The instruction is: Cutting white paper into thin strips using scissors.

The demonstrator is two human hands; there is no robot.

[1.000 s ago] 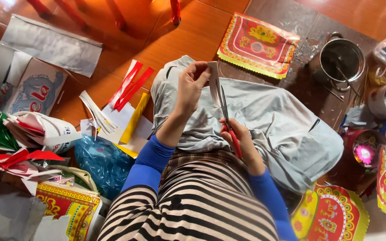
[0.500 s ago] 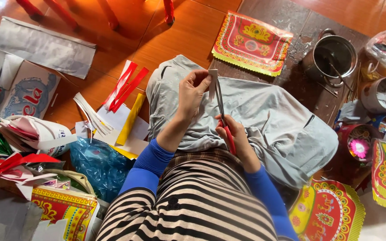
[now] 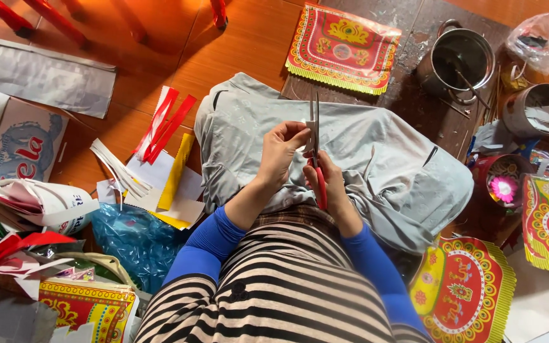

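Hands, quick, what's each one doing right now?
Left hand: closed, pinching a small white paper piece at the scissor blades.
Right hand: closed on the red-handled scissors, blades slightly apart.

Person wears a black-and-white horizontally striped top point(image 3: 274, 292) over bright blue long sleeves point(image 3: 208, 244) ending at the forearm, a brown checked layer point(image 3: 300, 216) showing at the waist, and pale grey trousers point(image 3: 376, 152) with faint pattern.

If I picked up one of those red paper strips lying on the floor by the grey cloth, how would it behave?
The long thin red paper strips would probably flop and bend, being narrow and flat. They look very light, so a push would likely scatter them across the smooth orange wooden floor. Likely easy to tear or crease.
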